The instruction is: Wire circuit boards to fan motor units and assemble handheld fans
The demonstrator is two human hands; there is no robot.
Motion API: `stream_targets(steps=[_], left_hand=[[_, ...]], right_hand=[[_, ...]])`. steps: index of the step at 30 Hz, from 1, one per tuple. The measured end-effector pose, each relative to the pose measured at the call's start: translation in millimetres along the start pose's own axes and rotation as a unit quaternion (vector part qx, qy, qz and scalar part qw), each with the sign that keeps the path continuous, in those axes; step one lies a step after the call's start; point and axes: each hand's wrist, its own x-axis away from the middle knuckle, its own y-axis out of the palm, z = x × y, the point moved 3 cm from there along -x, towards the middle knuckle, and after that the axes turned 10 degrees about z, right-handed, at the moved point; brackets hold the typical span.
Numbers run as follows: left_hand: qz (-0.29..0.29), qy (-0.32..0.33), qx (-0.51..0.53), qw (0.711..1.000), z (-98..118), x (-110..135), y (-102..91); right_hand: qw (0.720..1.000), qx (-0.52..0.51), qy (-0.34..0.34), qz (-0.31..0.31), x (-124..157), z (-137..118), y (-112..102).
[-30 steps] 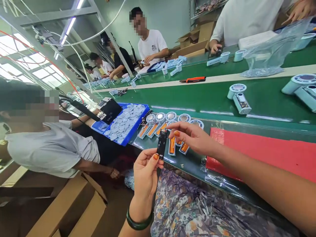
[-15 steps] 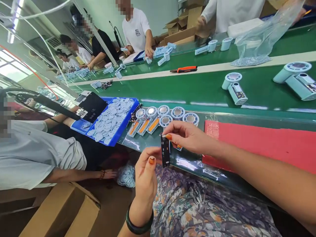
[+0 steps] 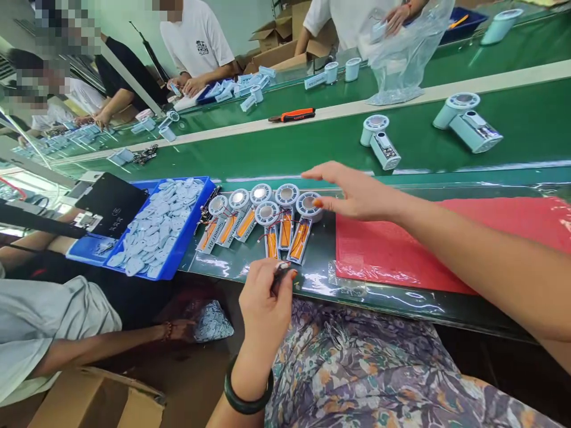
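Note:
My left hand [image 3: 265,303] is shut on a small black circuit board [image 3: 281,272], and its fingers hide most of the board. My right hand [image 3: 352,193] hangs open above the bench, its fingertips close to a round white fan head [image 3: 308,205]. That head belongs to a group of several [image 3: 267,213] laid out on the dark glossy bench top [image 3: 321,273]. Several orange-striped parts in clear strips [image 3: 300,239] extend from the heads toward my left hand. A red mat [image 3: 392,249] lies under my right forearm.
A blue tray [image 3: 193,229] of pale blue discs and a black pad [image 3: 111,202] stand to the left. A co-worker's hand [image 3: 178,330] hangs low beside it. Beyond lie a green conveyor belt [image 3: 513,125], pale fans [image 3: 466,122], orange-handled pliers [image 3: 292,115] and a clear plastic bag [image 3: 404,53].
My right hand has let go of the black board and moved up over the fan heads. The board now sits mostly hidden in my left hand. The whole view has swung.

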Motion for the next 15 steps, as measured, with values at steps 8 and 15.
stream_targets(steps=[8, 15], left_hand=[[0.006, 0.204, -0.201, 0.958, 10, 5, 30.3], [-0.083, 0.098, -0.054, 0.99, 28, 12, 19.8]], right_hand=[[0.994, -0.024, 0.058, -0.089, 22, 38, 25], [0.995, 0.029, -0.011, -0.093, 38, 14, -1]])
